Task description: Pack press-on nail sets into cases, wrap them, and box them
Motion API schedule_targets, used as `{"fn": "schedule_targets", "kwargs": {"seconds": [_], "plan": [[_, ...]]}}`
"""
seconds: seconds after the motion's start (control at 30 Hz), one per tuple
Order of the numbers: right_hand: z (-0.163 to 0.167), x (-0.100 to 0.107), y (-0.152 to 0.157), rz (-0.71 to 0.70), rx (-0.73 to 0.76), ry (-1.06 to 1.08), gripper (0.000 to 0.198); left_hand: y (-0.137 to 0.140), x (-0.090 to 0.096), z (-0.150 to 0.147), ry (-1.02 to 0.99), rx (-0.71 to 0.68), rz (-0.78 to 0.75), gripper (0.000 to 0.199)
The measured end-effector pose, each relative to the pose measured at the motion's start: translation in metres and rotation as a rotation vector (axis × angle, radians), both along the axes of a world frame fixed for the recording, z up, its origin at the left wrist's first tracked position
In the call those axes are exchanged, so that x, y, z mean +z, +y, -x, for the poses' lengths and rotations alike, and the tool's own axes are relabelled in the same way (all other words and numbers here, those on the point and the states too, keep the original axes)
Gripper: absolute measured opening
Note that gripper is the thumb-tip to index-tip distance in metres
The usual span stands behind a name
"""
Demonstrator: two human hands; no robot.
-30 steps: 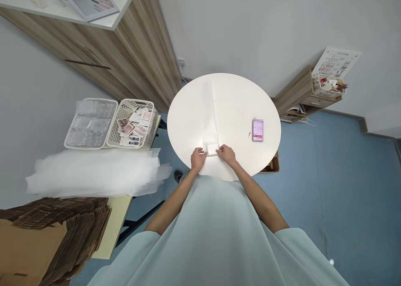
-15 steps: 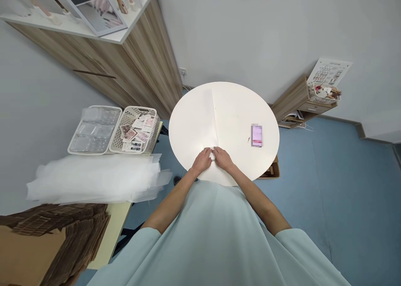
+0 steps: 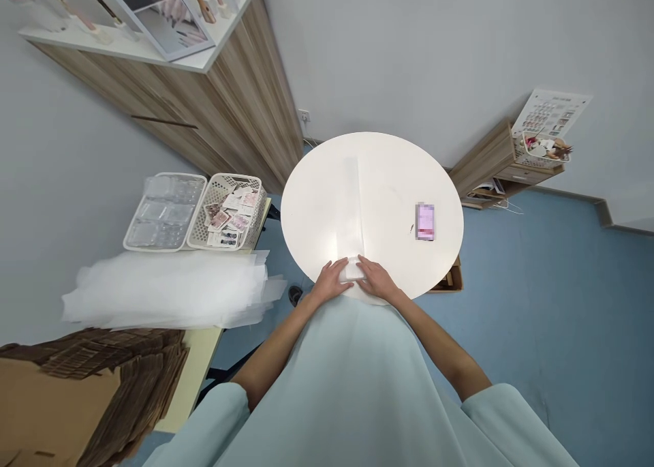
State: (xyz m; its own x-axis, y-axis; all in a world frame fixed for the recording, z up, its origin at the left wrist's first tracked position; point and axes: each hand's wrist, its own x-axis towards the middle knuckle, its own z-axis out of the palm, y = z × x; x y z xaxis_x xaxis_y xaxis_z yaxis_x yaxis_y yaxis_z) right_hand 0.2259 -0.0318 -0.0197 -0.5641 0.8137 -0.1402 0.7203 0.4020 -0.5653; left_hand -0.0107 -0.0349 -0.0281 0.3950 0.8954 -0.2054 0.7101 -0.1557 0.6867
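Observation:
A translucent white packing sheet (image 3: 351,201) lies as a long narrow strip on the round white table (image 3: 311,201), running away from me. At its near end is a small flat, pale packet (image 3: 353,270), wrapped in the sheet; what is inside I cannot make out. My left hand (image 3: 331,280) grips the packet's left side, fingertips on its edge. From the right, my right hand (image 3: 377,278) grips the opposite side, its fingers on the sheet. Both hands rest close to the table's near edge.
A phone (image 3: 425,221) lies on the table's right side. To the left stand a basket of cards (image 3: 195,232), a basket of clear cases (image 3: 133,230), a stack of white sheets (image 3: 168,290) and flattened cardboard (image 3: 51,405). A wood-grain cabinet (image 3: 245,106) stands behind.
Both hands have come nearer to me and moved slightly apart. The sheet's left part has been folded over, so it is now a narrow strip, and the packet between my hands shows more.

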Motion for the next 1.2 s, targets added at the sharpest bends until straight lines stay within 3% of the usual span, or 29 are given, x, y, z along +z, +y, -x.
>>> {"fn": "schedule_targets", "kwargs": {"seconds": [0.13,0.33,0.5,0.83,0.93,1.0,1.07,1.2], "plan": [[-0.002,0.006,-0.005,0.028,-0.051,0.039,0.052,-0.005,0.003,0.005,-0.042,0.078,0.038,0.065],[0.005,0.018,0.018,0.175,-0.277,0.024,0.038,0.019,0.017,0.003,-0.113,0.289,0.163,0.035],[0.012,0.007,0.031,0.168,-0.408,0.153,0.026,0.036,0.014,-0.003,-0.119,0.415,0.225,0.032],[0.026,-0.007,0.048,0.192,-0.578,0.035,0.017,0.051,0.003,-0.015,0.181,0.385,0.153,0.03],[0.029,-0.006,0.054,0.17,-0.62,0.004,0.03,0.055,0.001,-0.018,0.215,0.433,0.059,0.03],[0.029,-0.004,0.059,0.085,-0.565,-0.013,0.045,0.058,-0.002,-0.02,0.21,0.399,-0.073,0.048],[0.029,-0.003,0.065,0.002,-0.427,-0.034,0.051,0.063,-0.006,-0.02,0.173,0.262,-0.171,0.055],[0.024,-0.001,0.075,0.007,-0.191,-0.097,0.044,0.07,-0.012,-0.017,0.092,0.023,-0.144,0.05]]}}
